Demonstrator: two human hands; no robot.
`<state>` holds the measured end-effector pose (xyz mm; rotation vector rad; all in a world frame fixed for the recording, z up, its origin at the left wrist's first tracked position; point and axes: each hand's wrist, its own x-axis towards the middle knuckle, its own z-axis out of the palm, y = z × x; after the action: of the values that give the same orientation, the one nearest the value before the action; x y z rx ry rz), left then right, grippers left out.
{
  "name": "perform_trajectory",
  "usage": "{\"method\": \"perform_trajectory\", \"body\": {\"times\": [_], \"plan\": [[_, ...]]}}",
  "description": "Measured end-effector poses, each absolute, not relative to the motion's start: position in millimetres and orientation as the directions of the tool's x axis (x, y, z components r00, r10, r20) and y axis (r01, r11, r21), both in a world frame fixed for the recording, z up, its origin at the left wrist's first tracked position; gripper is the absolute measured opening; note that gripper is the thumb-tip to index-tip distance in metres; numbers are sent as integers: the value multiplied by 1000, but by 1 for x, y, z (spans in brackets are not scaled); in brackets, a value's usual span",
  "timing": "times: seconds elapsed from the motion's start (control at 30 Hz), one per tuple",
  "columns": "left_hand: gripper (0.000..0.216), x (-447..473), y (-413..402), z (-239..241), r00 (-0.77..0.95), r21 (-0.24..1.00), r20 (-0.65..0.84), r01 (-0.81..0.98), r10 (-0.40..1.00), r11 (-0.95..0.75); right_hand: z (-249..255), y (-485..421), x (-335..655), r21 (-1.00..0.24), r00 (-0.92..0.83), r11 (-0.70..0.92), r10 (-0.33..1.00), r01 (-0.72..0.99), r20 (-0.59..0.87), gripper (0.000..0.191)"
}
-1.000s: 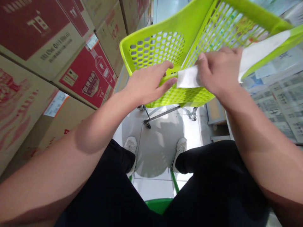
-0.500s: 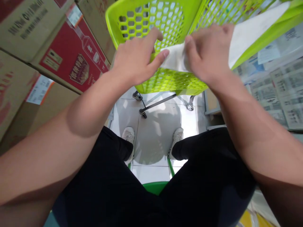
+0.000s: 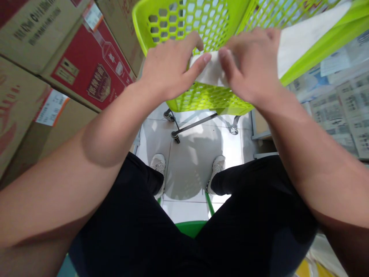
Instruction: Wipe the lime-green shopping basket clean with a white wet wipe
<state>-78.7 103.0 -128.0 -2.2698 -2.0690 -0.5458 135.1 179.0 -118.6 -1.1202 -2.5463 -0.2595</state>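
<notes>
Head view: the white strip (image 3: 305, 40) runs from the upper middle of the frame towards the upper right, along the near edge of the lime-green cart (image 3: 235, 21); whether it is loose cloth or a fixed cover, I cannot tell. The right hand (image 3: 253, 63) is wrapped over the strip, its far fingers hidden and blurred. The left hand (image 3: 171, 67) bends over the cart's rim at the strip's left end, thumb out; I cannot tell if it pinches anything.

An uneven pull could bunch or twist the strip, and a hard push could roll the cart, since it stands on casters (image 3: 175, 136). Relative to the grip, the strip passes under the right palm, shows on both sides of it, and ends by the left thumb.

Below, at centre, are the floor (image 3: 187, 165), white shoes (image 3: 158, 164) and what looks like a green stool (image 3: 190, 229) between dark trousers (image 3: 138, 238). Cartons (image 3: 96, 82) fill the upper left; wrapped packs (image 3: 346, 111) lie at the right edge.
</notes>
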Motion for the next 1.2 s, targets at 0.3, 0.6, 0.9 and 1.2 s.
{"method": "perform_trajectory", "body": {"times": [0.3, 0.6, 0.9, 1.2], "plan": [[61, -78, 99, -126, 92, 239, 261, 958, 961, -157, -108, 210, 148, 99, -449, 450, 795, 888, 408, 74], [60, -79, 99, -120, 95, 326, 310, 924, 946, -199, -112, 179, 131, 24, -736, 769, 601, 639, 312, 61], [66, -79, 107, -132, 48, 342, 340, 924, 939, -170, -119, 197, 145, -7, -580, 638, 706, 770, 406, 59], [58, -91, 113, -138, 65, 420, 348, 881, 935, -218, -110, 225, 167, 97, -401, 407, 780, 908, 481, 63]]}}
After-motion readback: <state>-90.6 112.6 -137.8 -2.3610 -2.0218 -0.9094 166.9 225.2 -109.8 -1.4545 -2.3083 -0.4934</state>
